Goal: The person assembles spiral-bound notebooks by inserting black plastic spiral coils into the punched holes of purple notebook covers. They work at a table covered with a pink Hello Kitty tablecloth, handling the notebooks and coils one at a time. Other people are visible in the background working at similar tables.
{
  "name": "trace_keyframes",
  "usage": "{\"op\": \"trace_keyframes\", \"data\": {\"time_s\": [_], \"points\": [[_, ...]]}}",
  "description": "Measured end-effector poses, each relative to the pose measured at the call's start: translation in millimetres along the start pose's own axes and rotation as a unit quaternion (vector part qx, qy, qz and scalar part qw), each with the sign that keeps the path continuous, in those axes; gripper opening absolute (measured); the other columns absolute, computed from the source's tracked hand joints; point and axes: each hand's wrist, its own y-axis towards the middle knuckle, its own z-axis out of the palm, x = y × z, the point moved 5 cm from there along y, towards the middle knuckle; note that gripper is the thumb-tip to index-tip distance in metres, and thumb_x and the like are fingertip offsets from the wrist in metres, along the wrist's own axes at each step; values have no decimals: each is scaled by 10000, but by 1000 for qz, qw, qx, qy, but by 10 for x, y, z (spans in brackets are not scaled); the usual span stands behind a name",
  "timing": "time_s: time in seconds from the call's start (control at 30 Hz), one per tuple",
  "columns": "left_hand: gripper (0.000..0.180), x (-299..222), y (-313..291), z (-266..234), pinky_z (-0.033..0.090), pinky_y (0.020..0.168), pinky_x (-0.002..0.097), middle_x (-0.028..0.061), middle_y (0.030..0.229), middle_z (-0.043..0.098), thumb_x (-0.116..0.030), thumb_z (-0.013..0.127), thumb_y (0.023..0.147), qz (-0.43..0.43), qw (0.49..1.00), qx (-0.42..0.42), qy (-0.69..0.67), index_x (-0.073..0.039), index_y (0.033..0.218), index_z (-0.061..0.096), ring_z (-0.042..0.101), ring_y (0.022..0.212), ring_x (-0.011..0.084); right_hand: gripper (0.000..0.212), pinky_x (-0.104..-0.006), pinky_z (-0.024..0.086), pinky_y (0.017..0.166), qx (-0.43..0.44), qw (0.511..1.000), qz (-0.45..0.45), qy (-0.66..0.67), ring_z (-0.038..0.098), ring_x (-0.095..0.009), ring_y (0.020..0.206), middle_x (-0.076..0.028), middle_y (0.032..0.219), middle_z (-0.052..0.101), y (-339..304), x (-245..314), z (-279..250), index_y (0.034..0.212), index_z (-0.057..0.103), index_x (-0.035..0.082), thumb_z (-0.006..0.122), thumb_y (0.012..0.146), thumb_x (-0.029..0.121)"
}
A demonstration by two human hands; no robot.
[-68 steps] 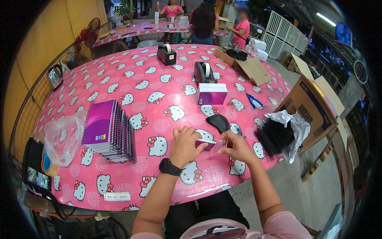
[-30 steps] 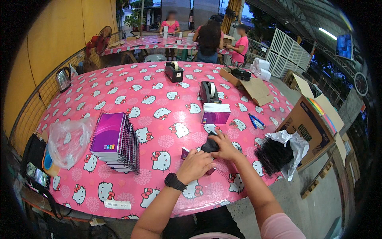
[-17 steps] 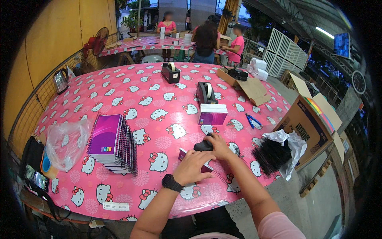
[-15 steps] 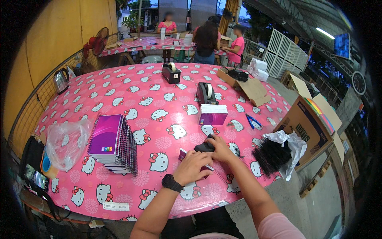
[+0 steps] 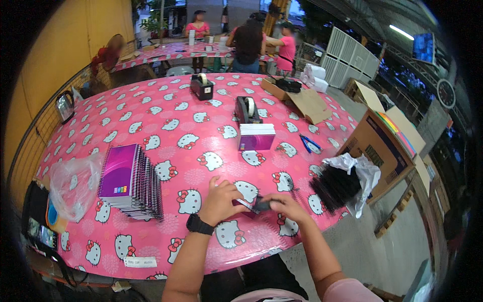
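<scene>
Head view: the left hand (image 5: pixel 220 201) pinches a small notebook (image 5: pixel 244 207) with a glossy purple cover between thumb and fingers, low over the near part of the table (image 5: pixel 193 173), while the right hand (image 5: pixel 288 207) is closed around a smooth, rounded black tool (image 5: pixel 262 204) set against the notebook's right end; the exact contact is partly hidden by the fingers. Slick pink plastic printed with white cat faces and red bows covers the table. To the left rises a squared stack of spiral-bound notebooks (image 5: pixel 118 173), its covers shiny purple, its thin black coils making a ridged, toothed side; next to it slumps a crinkled, see-through plastic bag (image 5: pixel 75 189). Beyond the hands, a block of smaller purple notebooks (image 5: pixel 257 141) shows smooth white page edges, just in front of a chunky black tape dispenser (image 5: pixel 246 109). Blue-handled pliers (image 5: pixel 309 144) lie farther right. Near the right edge, a bristly heap of black coils (image 5: pixel 333 190) touches crumpled white paper (image 5: pixel 369 183), beside a stiff brown cardboard box (image 5: pixel 376 151).
</scene>
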Motion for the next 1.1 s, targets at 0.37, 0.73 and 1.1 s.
{"op": "trace_keyframes", "data": {"time_s": [0.37, 0.73, 1.1], "points": [[318, -51, 26, 17, 295, 933, 455, 30, 750, 616, -373, 764, 608, 2, 1000, -9, -1, -96, 728, 666, 562, 834, 213, 585, -252, 411, 734, 0, 997, -43, 64, 524, -125, 859, -35, 951, 609, 75, 33, -168, 1078, 607, 12, 522, 836, 537], [1062, 222, -30, -35, 412, 886, 369, 100, 1069, 485, -94, 848, 462, -155, 963, -85, -204, -78, 1357, 277, 509, 947, 228, 397, -297, 431, 818, 3, 995, -54, -88, 540, -153, 913, -40, 992, 593, 239, 190, 78, 1072, 586, 13, 560, 886, 362], [461, 486, -107, 227, 466, 629, 223, -8, 776, 498, 54, 752, 636, -241, 839, -8, -488, -85, 939, 433, 510, 680, 84, 405, -293, 420, 824, -9, 993, -81, 83, 520, -143, 945, -47, 990, 580, 358, 107, 26, 1137, 555, 19, 528, 906, 351]]}}
